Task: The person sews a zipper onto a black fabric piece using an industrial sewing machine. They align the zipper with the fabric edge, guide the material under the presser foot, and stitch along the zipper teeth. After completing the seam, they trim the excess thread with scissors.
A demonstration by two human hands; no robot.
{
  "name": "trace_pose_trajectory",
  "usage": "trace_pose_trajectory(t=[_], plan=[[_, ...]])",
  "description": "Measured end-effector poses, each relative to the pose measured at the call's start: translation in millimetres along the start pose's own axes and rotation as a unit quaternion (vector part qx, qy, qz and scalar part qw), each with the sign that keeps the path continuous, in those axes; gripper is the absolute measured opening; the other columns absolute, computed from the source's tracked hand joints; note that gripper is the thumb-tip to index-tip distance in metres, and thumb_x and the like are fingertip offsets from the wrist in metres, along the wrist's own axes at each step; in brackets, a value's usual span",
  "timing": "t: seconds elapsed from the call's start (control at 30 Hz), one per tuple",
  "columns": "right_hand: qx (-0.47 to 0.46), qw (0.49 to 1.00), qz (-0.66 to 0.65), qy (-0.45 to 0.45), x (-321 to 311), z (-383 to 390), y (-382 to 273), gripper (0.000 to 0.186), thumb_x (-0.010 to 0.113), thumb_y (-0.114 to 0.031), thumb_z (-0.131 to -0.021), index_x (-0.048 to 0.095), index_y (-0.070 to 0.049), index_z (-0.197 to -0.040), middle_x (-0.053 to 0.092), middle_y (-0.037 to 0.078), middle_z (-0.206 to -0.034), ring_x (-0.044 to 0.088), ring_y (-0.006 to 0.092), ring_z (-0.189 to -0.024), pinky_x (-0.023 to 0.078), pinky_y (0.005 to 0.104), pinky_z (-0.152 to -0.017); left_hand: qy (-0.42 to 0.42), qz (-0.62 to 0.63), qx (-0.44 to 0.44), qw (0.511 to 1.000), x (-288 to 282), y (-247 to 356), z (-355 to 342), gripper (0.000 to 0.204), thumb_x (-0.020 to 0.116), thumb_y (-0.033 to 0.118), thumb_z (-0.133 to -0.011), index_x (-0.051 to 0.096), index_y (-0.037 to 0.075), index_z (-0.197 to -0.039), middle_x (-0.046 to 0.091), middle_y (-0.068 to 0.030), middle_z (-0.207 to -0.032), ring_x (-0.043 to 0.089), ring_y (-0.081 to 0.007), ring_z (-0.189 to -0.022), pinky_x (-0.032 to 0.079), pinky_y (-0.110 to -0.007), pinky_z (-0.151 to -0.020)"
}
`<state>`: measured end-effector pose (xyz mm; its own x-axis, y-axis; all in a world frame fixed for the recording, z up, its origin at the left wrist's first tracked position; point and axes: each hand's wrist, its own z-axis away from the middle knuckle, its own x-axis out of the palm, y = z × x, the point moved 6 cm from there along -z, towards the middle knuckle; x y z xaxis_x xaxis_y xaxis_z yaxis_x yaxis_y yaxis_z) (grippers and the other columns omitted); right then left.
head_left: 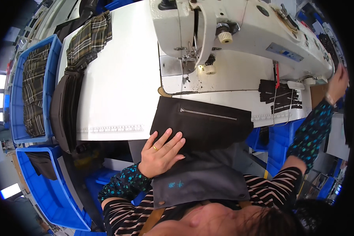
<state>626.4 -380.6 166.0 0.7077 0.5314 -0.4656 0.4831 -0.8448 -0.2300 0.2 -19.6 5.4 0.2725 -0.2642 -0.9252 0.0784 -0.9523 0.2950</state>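
A black fabric piece point(212, 128) with a silver zipper point(208, 114) set across its upper part lies over the front edge of the white sewing table point(122, 70). My left hand point(161, 153), a ring on one finger, rests flat on the fabric's left end with its fingers stretched out. Stretched far to the right, my right hand point(337, 84) is beside the right end of the white sewing machine point(247, 35). Its fingers are small and dim at the picture's rim, so their grip is unclear. The needle area stands behind the fabric, apart from it.
Plaid fabric pieces point(89, 37) and a stack of dark pieces point(67, 106) lie along the table's left side. Blue bins point(55, 86) stand further left, one filled with plaid cloth. Black zippered scraps point(277, 94) and red-handled scissors point(277, 74) sit at the right.
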Motion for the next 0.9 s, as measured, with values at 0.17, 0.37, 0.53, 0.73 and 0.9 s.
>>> trace_pose_trajectory(t=[0.17,0.37,0.53,0.73,0.9], plan=[[-0.179,0.968,0.020,-0.173,-32.3,178.9,-186.3,0.037,0.064,-0.042,-0.105,0.074,-0.009,-0.090,0.073,0.012,-0.078,0.070,0.0309,-0.066,0.053,0.0404,-0.059,0.073,0.052,-0.025,0.996,-13.3,-11.0,-22.2,0.055,0.082,0.035,-0.088,0.071,0.008,-0.135,0.072,-0.0071,-0.135,0.064,-0.0301,-0.125,0.042,-0.048,-0.112],[-0.188,0.920,0.139,-0.314,-3.8,212.9,-257.6,0.038,0.067,-0.042,-0.101,0.067,-0.010,-0.082,0.070,0.015,-0.070,0.069,0.0386,-0.061,0.052,0.0470,-0.054,0.128,-0.002,-0.159,0.979,-14.0,-38.4,-76.7,0.073,0.086,0.033,-0.084,0.061,0.001,-0.144,0.065,-0.0106,-0.140,0.058,-0.0307,-0.127,0.042,-0.046,-0.107],[-0.221,0.912,0.116,-0.324,-35.7,200.3,-274.4,0.031,0.066,-0.035,-0.101,0.068,-0.008,-0.087,0.069,0.016,-0.072,0.070,0.0387,-0.067,0.054,0.0476,-0.060,0.133,0.004,-0.170,0.977,-5.3,-43.8,-86.3,0.066,0.087,0.035,-0.081,0.066,0.006,-0.136,0.065,-0.0085,-0.117,0.058,-0.0297,-0.112,0.042,-0.045,-0.100],[-0.183,0.851,-0.143,-0.471,-88.9,215.3,-306.1,0.018,0.060,-0.019,-0.102,0.067,-0.003,-0.099,0.070,0.017,-0.093,0.067,0.0375,-0.084,0.053,0.0470,-0.075,0.159,0.074,-0.159,0.971,-5.7,-43.7,-72.3,0.015,0.084,0.018,-0.085,0.078,0.011,-0.096,0.060,-0.0033,-0.089,0.056,-0.0267,-0.090,0.042,-0.041,-0.088],[-0.277,0.784,-0.311,-0.460,-78.9,261.3,-367.5,0.018,0.064,-0.017,-0.098,0.065,-0.003,-0.110,0.068,0.012,-0.099,0.066,0.0347,-0.090,0.053,0.0461,-0.077,0.134,0.116,-0.142,0.974,-4.7,-37.0,-63.3,0.010,0.082,0.015,-0.086,0.078,0.012,-0.094,0.063,-0.0021,-0.093,0.056,-0.0258,-0.090,0.042,-0.040,-0.087]])
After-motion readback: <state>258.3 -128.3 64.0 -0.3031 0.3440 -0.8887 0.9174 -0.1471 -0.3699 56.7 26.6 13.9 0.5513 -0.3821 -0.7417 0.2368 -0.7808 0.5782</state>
